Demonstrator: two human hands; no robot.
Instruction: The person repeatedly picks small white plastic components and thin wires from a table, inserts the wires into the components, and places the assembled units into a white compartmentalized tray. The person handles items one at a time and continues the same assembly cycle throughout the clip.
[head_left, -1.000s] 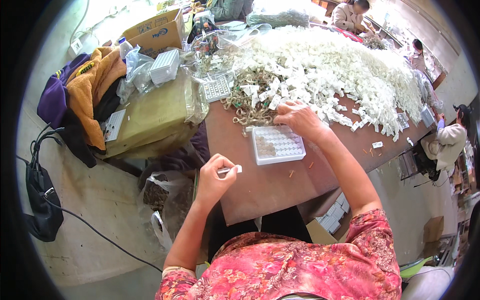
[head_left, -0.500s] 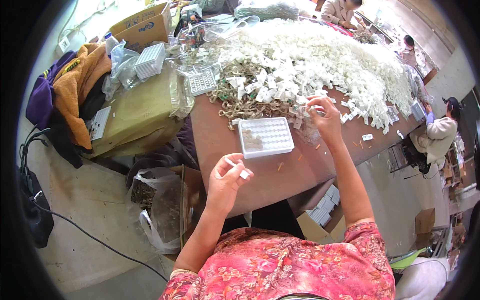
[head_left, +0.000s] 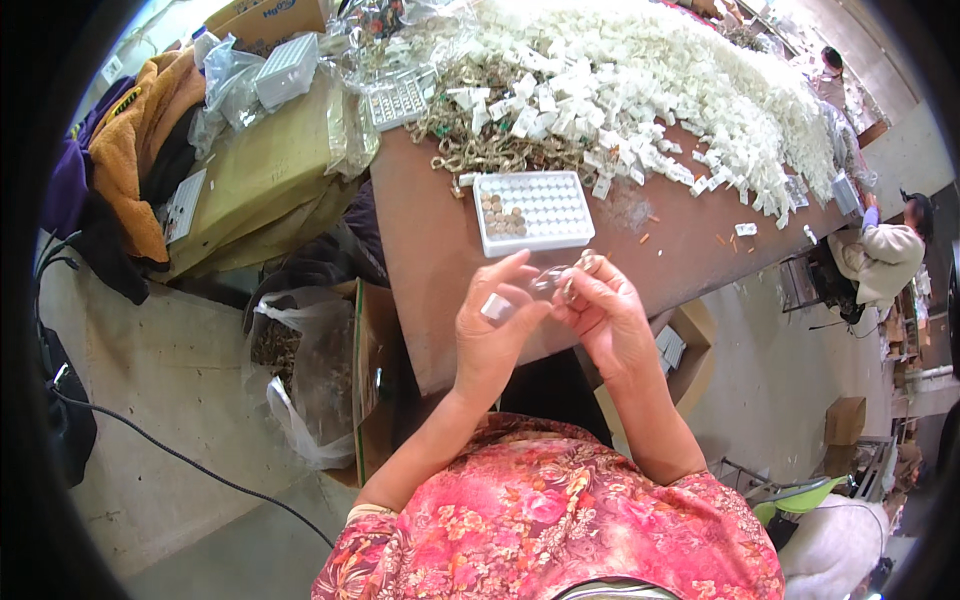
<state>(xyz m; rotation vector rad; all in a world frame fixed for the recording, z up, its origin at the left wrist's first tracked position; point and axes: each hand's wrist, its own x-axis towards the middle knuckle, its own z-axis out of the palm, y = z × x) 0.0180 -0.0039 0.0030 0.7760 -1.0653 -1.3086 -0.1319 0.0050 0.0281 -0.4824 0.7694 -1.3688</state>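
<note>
My left hand [head_left: 490, 335] is raised in front of the table's near edge, fingers curled around a small white tag [head_left: 493, 307]. Close beside it, my right hand [head_left: 615, 325] pinches a small tan, cord-like piece [head_left: 572, 288]. Between the fingertips of both hands shows something clear and shiny [head_left: 547, 283], too blurred to name. Just beyond the hands lies a white tray [head_left: 540, 243] with rows of round hollows. Several round tan pieces [head_left: 503, 217] sit in its left part.
A heap of white tags [head_left: 640, 70] covers the table's far side, with tangled tan cords [head_left: 490, 140] at its near left. Another tray [head_left: 397, 105] lies at the far left. Below the edge stand an open carton [head_left: 690, 350] and a plastic bag [head_left: 310, 400]. A person [head_left: 885, 255] sits at right.
My right hand has come back from the heap toward me, now holding the tan piece. My left hand has moved right and up to meet it. The view has shifted slightly.
</note>
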